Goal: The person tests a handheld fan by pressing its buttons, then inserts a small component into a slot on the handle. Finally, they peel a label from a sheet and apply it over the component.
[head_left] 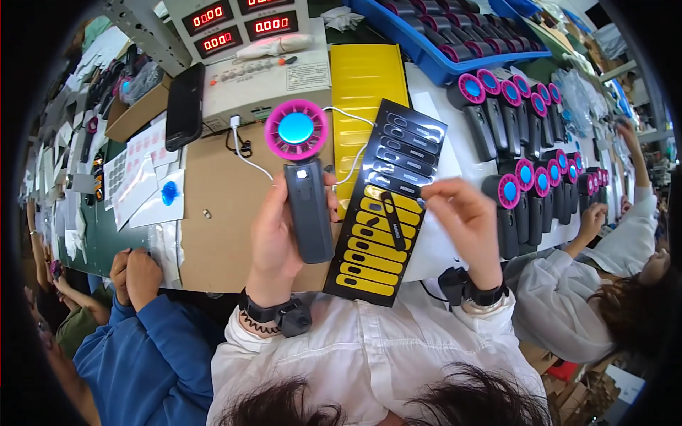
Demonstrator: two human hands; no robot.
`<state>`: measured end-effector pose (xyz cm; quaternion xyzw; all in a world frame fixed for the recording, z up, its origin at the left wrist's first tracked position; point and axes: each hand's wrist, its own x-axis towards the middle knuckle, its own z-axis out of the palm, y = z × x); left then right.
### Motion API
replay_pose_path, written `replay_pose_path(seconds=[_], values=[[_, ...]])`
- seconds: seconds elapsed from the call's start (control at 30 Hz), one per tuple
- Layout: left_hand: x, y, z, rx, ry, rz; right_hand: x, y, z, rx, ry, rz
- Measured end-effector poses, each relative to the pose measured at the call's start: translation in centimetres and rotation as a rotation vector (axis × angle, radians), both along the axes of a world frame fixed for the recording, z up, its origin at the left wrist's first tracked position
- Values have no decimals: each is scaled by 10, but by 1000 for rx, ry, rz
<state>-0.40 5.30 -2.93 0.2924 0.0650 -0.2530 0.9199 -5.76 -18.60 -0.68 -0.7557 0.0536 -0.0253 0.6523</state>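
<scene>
Left hand [275,231] clasps fan [310,213] near table [106,245] front edge; right hand [465,220]: pinch unclear; hasty tug may crease label sheet [371,231]

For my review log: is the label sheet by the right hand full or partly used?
The label sheet is partly used: black labels fill its upper rows; lower rows show yellow label-shaped gaps.

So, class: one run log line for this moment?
left hand: holding pink-ringed grey handheld fan | right hand: near black-and-yellow label sheet, contact unclear | beyond: blue plastic crate
</scene>
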Motion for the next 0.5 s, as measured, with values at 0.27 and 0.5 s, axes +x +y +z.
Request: replay_pose_path(seconds=[0.27,0.5], values=[[-9,-26,-35,-26,100,-125,-30,32,-33,-775,50,51],[-17,-36,-46,19,129,-142,-28,42,-43,-889,79,17]])
